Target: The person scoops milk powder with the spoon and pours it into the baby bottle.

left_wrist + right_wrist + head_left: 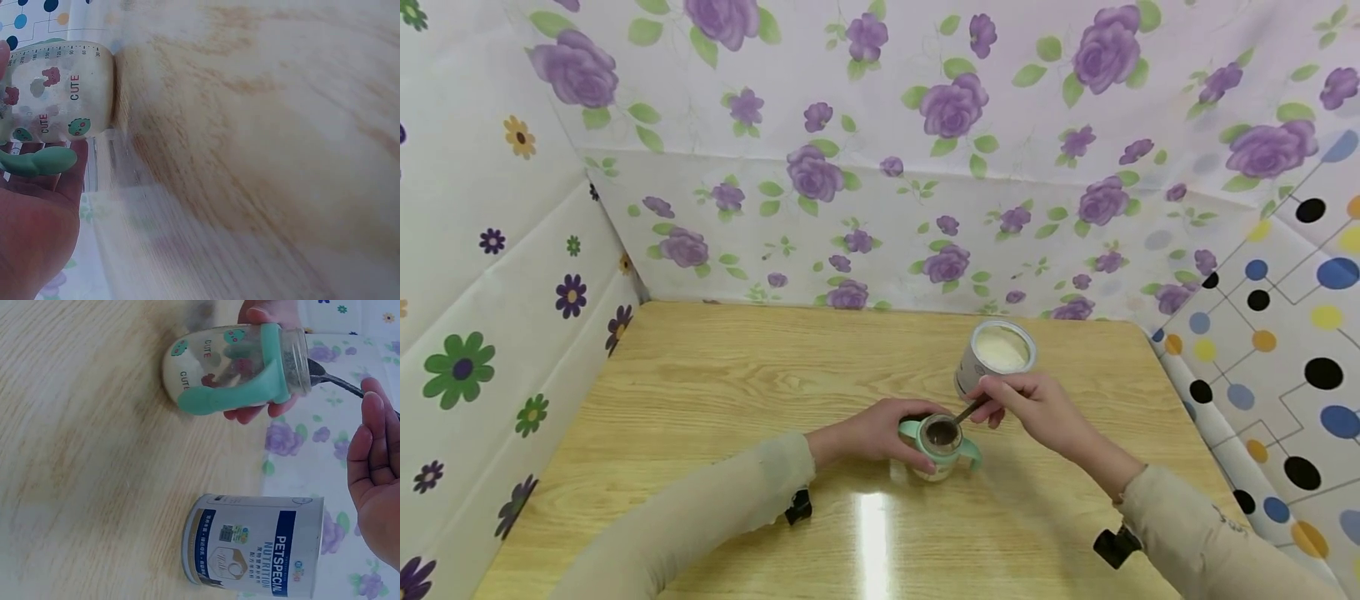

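My left hand (pixel 878 431) grips a clear baby bottle (pixel 946 456) with green handles, fingers wrapped round its far side. The bottle stands upright on the table with its mouth uncovered, and pale powder shows at its bottom in the right wrist view. Printed marks and a scale run along the bottle (pixel 59 94) in the left wrist view. Between thumb and fingers, my right hand (pixel 1037 410) pinches a dark metal spoon (pixel 340 383). The spoon's bowl is at the bottle's mouth, tilted down into it. Just behind my right hand stands an open can (pixel 972 367) of cream-coloured powder.
The wooden table (pixel 737 358) is bounded by a flowered cloth (pixel 880 225) at the back, with patterned cloths at both sides. The can (pixel 262 547) stands close to the bottle, on its far right. Dark wrist cameras hang below both sleeves.
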Demonstrator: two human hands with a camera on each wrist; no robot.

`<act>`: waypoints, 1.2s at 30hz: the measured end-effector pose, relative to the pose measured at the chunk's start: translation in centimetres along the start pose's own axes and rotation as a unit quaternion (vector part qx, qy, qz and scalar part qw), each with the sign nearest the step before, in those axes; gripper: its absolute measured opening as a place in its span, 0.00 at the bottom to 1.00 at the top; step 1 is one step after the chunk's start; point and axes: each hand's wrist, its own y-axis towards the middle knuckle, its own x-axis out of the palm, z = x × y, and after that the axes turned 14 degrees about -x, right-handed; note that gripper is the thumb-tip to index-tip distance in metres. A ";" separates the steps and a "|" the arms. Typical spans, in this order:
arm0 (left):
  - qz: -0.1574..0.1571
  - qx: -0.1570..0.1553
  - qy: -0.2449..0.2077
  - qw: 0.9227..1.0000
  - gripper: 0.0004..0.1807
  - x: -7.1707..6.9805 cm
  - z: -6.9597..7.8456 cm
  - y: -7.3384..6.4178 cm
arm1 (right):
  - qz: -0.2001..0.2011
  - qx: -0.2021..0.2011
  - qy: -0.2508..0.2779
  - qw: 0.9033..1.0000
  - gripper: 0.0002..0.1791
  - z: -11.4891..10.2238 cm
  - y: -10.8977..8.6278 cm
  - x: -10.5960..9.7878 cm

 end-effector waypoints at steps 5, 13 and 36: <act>0.001 0.001 0.006 1.000 0.42 0.0 0.0 -0.1 | 0.035 -0.003 -0.009 0.999 0.21 -0.4 0.1 -0.6; 0.002 -0.008 0.016 1.000 0.43 0.0 0.0 -0.2 | 0.135 0.048 0.092 0.985 0.27 -0.5 -0.5 -3.3; -0.008 -0.025 0.009 1.000 0.45 0.1 0.5 -0.4 | 0.215 0.078 0.040 0.973 0.21 6.2 -0.5 -9.8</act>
